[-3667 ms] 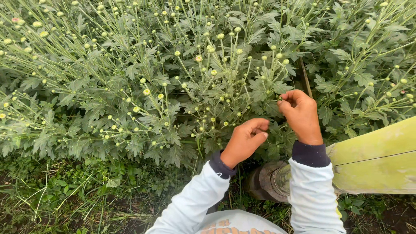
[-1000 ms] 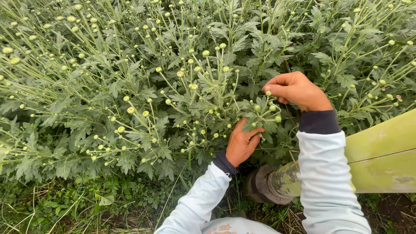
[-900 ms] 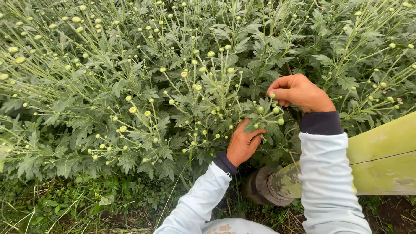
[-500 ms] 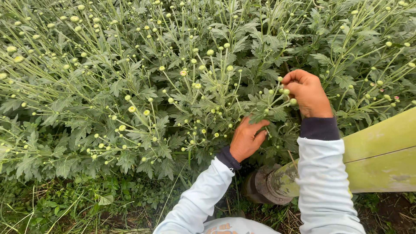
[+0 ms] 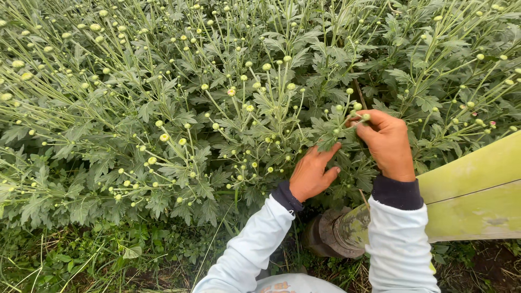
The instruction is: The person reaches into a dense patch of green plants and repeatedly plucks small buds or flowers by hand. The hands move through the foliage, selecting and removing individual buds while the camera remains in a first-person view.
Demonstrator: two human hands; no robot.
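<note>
A dense bed of green plants carries many small round pale buds on thin stalks. My left hand point(image 5: 312, 173) reaches into the foliage and holds a leafy stem point(image 5: 330, 135) low down, fingers curled round it. My right hand point(image 5: 386, 142) is at the top of that same stem and pinches a small green bud point(image 5: 364, 116) between thumb and fingers. Both arms wear pale blue sleeves with dark cuffs.
A yellow-green post point(image 5: 467, 198) lies across the lower right, ending in a muddy round base point(image 5: 335, 233). Grass and weeds point(image 5: 81, 255) cover the ground along the bed's near edge. Plants fill the rest of the view.
My right hand has come down and nearer along the stem top, shifting from one bud cluster to another. My left hand kept its hold low on the stem, fingers spreading slightly.
</note>
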